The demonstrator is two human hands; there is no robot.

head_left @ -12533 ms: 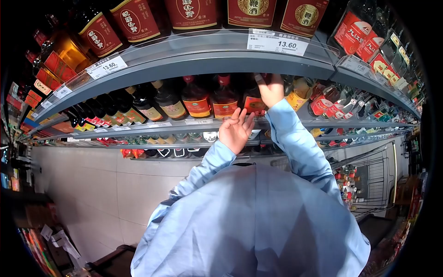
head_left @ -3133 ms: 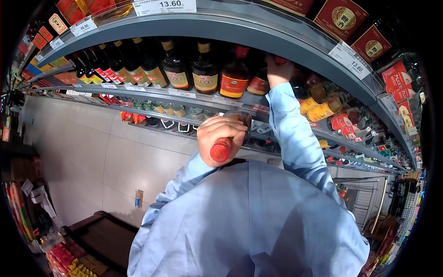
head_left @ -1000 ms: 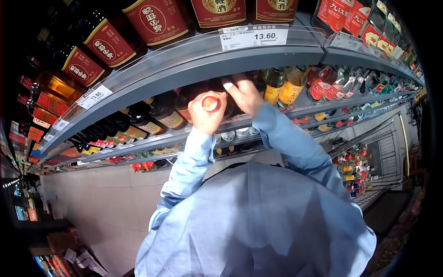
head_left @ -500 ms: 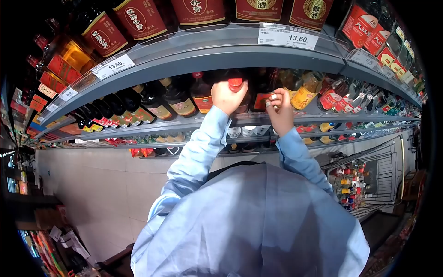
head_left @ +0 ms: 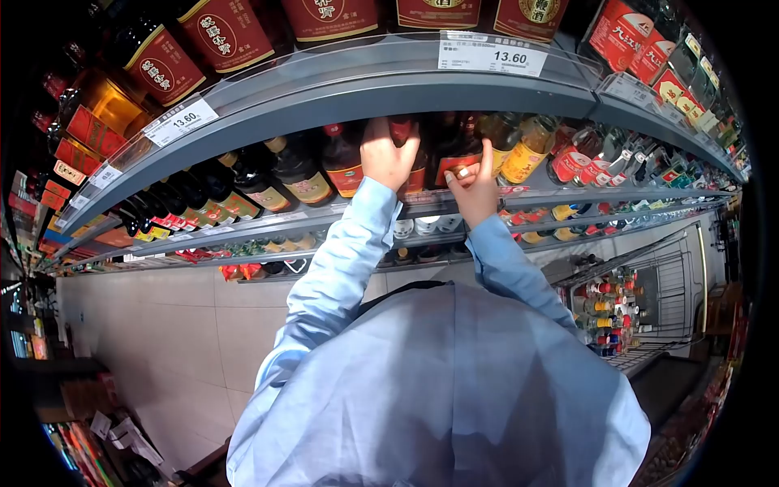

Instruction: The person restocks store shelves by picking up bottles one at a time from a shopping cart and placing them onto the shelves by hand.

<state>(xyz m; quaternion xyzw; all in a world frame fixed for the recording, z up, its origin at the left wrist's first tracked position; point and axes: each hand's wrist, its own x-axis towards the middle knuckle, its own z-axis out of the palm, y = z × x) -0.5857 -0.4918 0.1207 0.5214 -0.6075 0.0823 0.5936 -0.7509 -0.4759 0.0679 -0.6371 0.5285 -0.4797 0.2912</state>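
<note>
My left hand (head_left: 389,158) is closed around the neck of a dark bottle with a red cap (head_left: 400,128), standing among others on the shelf below the price rail. Much of that bottle is hidden behind the hand. My right hand (head_left: 475,191) is at the front of a dark bottle with a red label (head_left: 457,161). Its index finger points up and its thumb is spread apart, both close to the label; I cannot tell how firmly they touch. White wraps show on some fingertips. To the right of this hand stand yellow-labelled bottles (head_left: 523,154).
Red-labelled boxes (head_left: 337,20) fill the shelf above, behind a clear rail with price tags (head_left: 491,57). Dark bottles (head_left: 296,174) line up to the left. A wire shopping cart (head_left: 669,284) holding several bottles stands at the right. Pale tiled floor (head_left: 162,349) lies at the left.
My left hand has reached deeper into the shelf, and the red-capped bottle has moved back with it. My right hand's curled fingers have opened at the red-labelled bottle. The view has shifted slightly.
</note>
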